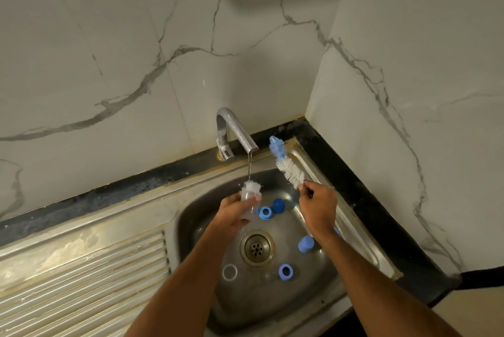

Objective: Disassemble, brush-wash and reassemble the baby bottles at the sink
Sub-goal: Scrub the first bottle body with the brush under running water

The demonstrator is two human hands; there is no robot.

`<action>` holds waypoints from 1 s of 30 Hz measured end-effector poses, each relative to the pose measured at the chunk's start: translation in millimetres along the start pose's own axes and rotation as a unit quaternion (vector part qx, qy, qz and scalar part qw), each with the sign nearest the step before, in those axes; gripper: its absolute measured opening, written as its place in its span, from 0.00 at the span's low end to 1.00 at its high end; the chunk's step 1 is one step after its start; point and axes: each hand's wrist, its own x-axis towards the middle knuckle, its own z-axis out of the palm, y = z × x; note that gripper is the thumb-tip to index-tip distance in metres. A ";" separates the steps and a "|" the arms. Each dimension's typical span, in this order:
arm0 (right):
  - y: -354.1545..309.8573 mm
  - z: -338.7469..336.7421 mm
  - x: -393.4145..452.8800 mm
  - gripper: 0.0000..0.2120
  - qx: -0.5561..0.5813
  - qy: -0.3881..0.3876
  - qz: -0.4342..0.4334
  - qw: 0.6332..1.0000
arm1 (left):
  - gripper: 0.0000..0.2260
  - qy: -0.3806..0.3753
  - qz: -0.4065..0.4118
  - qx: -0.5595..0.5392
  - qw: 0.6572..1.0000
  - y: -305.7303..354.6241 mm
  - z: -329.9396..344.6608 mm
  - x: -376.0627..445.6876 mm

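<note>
Baby bottle point(249, 204), clear and foaming at its mouth, sits at frame centre under the tap's point(237, 132) thin stream, the left hand point(234, 214) curled round it in a closed grip. The right hand point(317, 207) pinches the bottle brush point(286, 166), bristles angled up. Blue rings and caps lie in the sink point(196, 216) below.

Scuffed steel sink point(114, 230), glossy marble wall point(109, 36)

text: none legible | labels: none | brands: none | numbers: none | signs: none
</note>
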 end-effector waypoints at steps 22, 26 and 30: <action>-18.7 -41.8 -77.4 0.04 -0.081 -0.144 -0.005 0.986 | 0.17 0.227 0.100 0.100 0.964 -14.7 -30.0 -32.7; -23.6 -46.2 -82.1 0.08 -0.031 -0.159 0.000 0.987 | 0.15 0.164 0.074 0.042 0.983 -10.9 -35.2 -45.1; -27.2 -53.9 -86.3 0.14 -0.020 -0.168 0.019 0.985 | 0.18 0.150 0.059 -0.028 0.987 -2.2 -42.8 -59.4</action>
